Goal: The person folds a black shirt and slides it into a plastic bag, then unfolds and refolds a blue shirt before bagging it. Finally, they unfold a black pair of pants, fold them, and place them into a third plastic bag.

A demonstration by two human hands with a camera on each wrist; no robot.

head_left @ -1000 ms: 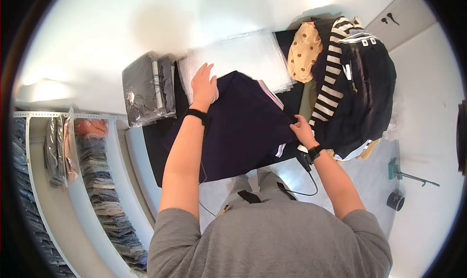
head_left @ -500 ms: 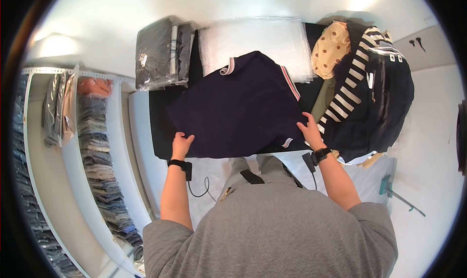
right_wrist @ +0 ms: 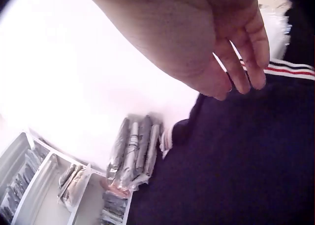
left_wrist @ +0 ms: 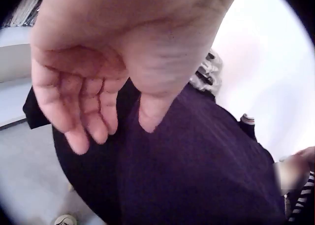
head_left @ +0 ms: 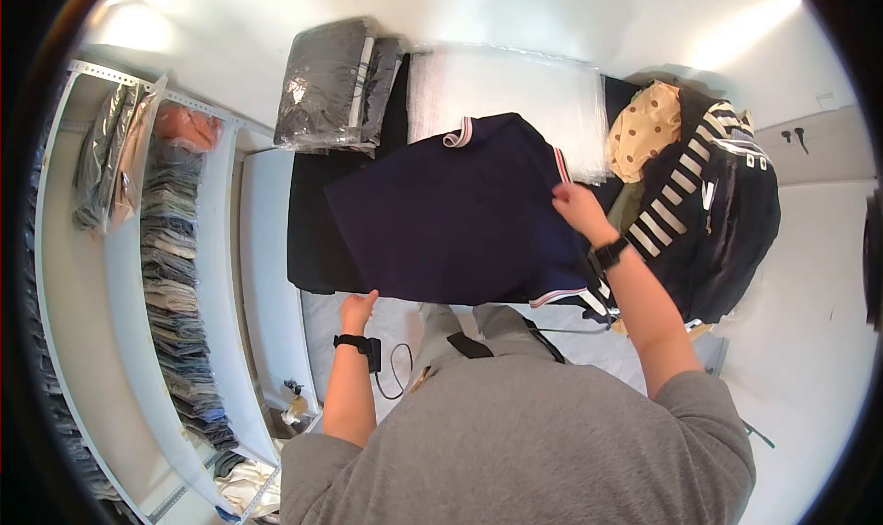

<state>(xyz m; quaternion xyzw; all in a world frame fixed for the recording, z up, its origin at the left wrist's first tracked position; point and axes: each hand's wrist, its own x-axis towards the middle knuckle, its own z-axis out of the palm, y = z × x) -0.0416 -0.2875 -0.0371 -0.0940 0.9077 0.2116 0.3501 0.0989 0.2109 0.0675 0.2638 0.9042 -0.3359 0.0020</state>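
A navy short-sleeved garment [head_left: 441, 217] with white, red and dark striped trim lies spread across the black-topped table [head_left: 317, 240]. My right hand [head_left: 583, 211] is over its right side, beside a striped band [head_left: 561, 165]. In the right wrist view the fingers [right_wrist: 256, 79] of that hand are loosely bent, with their tips right at the band. My left hand [head_left: 357, 312] is at the table's front edge, by the garment's lower left corner. Its fingers [left_wrist: 96, 111] hang relaxed above the cloth in the left wrist view, with nothing between them and the thumb.
Clear plastic bags [head_left: 506, 102] lie stacked behind the garment. Bagged folded clothes [head_left: 326, 88] stand at the back left. A heap of clothes on the right includes a dotted cloth [head_left: 646, 130] and a striped piece [head_left: 681, 189]. Shelves [head_left: 124, 249] of packed clothes line the left side.
My left hand has come from the garment's far side back to the front edge. The right hand has moved from the right corner up to the striped band. The garment's right end now hangs nearer me.
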